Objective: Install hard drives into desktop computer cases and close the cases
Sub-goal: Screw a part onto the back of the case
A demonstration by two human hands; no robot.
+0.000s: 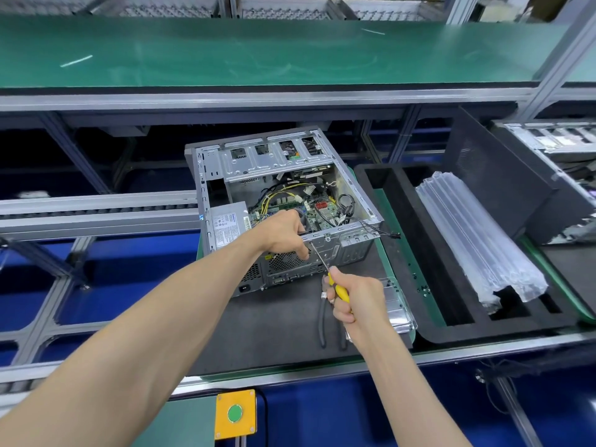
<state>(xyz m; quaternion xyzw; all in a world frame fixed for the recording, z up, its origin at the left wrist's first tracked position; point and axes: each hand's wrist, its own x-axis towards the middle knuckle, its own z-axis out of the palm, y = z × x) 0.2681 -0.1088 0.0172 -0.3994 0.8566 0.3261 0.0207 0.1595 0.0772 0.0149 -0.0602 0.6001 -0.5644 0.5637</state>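
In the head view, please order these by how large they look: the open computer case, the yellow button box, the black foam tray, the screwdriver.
1. black foam tray
2. computer case, somewhat smaller
3. yellow button box, though it is nearest the camera
4. screwdriver, partly hidden by the right hand

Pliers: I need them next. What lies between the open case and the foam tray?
In the head view: the pliers and a clear plastic box on the grey mat, partly behind the right hand, which grips a screwdriver.

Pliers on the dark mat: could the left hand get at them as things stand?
Probably not directly. The left hand is up at the open computer case, steadying its rear edge, and the right hand, gripping the yellow-handled screwdriver, sits right over the pliers, covering their head; only the handles show.
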